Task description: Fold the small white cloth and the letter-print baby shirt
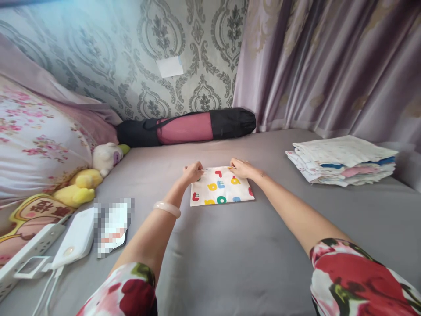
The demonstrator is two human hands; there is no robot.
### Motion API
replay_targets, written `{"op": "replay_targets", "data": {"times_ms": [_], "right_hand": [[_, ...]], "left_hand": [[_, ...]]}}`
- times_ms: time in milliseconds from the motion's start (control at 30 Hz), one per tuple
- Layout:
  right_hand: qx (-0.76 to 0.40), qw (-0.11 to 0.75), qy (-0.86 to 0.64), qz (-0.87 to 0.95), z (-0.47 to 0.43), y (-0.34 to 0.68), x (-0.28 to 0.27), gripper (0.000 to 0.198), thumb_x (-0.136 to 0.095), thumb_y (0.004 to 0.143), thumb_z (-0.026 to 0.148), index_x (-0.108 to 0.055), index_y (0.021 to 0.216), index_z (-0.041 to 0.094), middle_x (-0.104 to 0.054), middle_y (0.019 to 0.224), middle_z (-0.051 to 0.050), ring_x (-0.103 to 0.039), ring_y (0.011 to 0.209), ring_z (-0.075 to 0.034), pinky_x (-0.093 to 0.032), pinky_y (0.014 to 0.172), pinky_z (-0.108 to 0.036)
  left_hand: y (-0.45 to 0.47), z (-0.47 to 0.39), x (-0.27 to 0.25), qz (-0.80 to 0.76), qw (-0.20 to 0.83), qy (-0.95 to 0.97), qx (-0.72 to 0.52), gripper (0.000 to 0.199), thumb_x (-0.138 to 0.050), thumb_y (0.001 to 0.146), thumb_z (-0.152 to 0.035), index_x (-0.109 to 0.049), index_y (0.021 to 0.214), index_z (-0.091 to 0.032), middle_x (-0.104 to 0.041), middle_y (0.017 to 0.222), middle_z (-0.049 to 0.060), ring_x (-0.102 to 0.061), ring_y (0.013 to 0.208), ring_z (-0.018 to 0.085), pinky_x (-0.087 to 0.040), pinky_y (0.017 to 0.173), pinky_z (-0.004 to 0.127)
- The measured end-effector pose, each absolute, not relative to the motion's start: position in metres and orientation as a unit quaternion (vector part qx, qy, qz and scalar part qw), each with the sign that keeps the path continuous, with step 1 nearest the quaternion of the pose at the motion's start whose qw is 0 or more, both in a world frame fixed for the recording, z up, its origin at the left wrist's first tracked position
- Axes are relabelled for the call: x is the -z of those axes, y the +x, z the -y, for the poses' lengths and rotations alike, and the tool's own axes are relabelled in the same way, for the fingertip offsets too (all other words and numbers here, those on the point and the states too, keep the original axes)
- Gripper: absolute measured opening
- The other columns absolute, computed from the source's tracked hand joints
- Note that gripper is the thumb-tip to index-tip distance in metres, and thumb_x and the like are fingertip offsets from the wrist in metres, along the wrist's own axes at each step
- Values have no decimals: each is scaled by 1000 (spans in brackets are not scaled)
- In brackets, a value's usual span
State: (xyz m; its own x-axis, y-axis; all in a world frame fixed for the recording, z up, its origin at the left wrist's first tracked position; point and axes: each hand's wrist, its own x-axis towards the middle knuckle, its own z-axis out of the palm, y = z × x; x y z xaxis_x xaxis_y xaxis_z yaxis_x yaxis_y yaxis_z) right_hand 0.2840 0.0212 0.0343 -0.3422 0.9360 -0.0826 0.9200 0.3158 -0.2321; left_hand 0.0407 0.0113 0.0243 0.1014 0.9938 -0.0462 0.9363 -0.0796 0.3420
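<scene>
A white cloth (222,191) printed with red, yellow, blue and green letters lies folded into a rectangle on the grey bed sheet (213,254). At its far left corner, my left hand (193,172) grips the edge with curled fingers. My right hand (241,168) pinches the far edge near the right corner, thumb and fingers together. The near edge of the cloth rests flat on the sheet. Part of each far corner is hidden under my fingers.
A stack of folded cloths (342,160) sits at the right by the curtain (312,66). Along the wall lies a black and pink roll bag (186,127). To the left are plush toys (77,188), a power strip (31,252), a white power bank (75,237) with cables, and a blurred-out phone-like object (113,228).
</scene>
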Motion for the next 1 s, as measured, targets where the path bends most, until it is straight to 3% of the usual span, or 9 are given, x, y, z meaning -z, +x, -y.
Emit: {"op": "replay_targets", "data": {"times_ms": [100, 267, 433, 533, 667, 767, 833, 900, 1000], "right_hand": [[-135, 51, -552, 821, -19, 293, -41, 13, -50, 95, 28, -56, 105, 23, -68, 109, -5, -62, 99, -21, -43, 82, -29], [-181, 92, -509, 836, -21, 306, -55, 24, -57, 89, 24, -61, 113, 21, -68, 112, -7, -62, 101, -20, -44, 80, -25], [-221, 71, -467, 854, -19, 313, -81, 19, -56, 85, 16, -70, 97, 17, -72, 92, -2, -64, 83, -17, -42, 65, -22], [-203, 104, -480, 847, -14, 315, -102, 20, -55, 85, 15, -71, 97, 17, -73, 94, -1, -64, 83, -17, -41, 64, -21], [-113, 150, -504, 843, -5, 316, -126, 24, -53, 88, 19, -68, 106, 17, -72, 103, -5, -62, 90, -19, -42, 72, -24], [-44, 182, -516, 836, -2, 314, -126, 29, -47, 92, 21, -63, 116, 17, -70, 108, -9, -60, 96, -23, -41, 83, -31], [3, 188, -514, 837, 0, 313, -116, 29, -44, 93, 19, -60, 116, 17, -69, 107, -10, -58, 100, -25, -38, 92, -36], [38, 184, -497, 847, 3, 312, -100, 29, -42, 92, 15, -59, 114, 18, -68, 106, -10, -57, 102, -25, -32, 102, -39], [49, 167, -473, 863, 11, 313, -73, 29, -40, 91, 12, -58, 112, 19, -67, 107, -10, -58, 103, -24, -24, 110, -40]], "left_hand": [[35, -8, -33, -649, 162, 733, -126, 10, -55, 82, -21, -59, 92, -20, -71, 92, 4, -65, 95, 23, -40, 98, 47], [26, -3, -53, -599, 236, 744, -177, 22, -59, 76, -22, -63, 98, -18, -72, 88, 4, -68, 84, 20, -51, 80, 35], [18, 0, -80, -536, 333, 753, -189, 21, -58, 72, -28, -68, 84, -15, -70, 76, 4, -66, 73, 20, -52, 67, 30], [18, 0, -97, -501, 342, 762, -225, 24, -58, 73, -29, -69, 87, -13, -71, 78, 5, -66, 74, 20, -52, 67, 30], [27, -2, -114, -509, 224, 768, -319, 26, -56, 77, -27, -69, 93, -11, -72, 85, 8, -66, 78, 20, -53, 73, 32], [37, -2, -115, -537, 84, 759, -359, 26, -53, 79, -23, -70, 97, -15, -73, 93, 6, -65, 89, 21, -47, 92, 37], [42, -1, -108, -552, 24, 757, -348, 28, -49, 81, -19, -70, 99, -17, -73, 94, 4, -65, 93, 20, -37, 105, 41], [44, 2, -94, -560, -3, 764, -321, 30, -46, 81, -16, -69, 100, -19, -73, 94, 2, -65, 93, 19, -27, 111, 44], [43, 11, -69, -557, -6, 782, -280, 31, -43, 81, -13, -66, 100, -20, -73, 94, 2, -65, 92, 18, -23, 113, 44]]}}
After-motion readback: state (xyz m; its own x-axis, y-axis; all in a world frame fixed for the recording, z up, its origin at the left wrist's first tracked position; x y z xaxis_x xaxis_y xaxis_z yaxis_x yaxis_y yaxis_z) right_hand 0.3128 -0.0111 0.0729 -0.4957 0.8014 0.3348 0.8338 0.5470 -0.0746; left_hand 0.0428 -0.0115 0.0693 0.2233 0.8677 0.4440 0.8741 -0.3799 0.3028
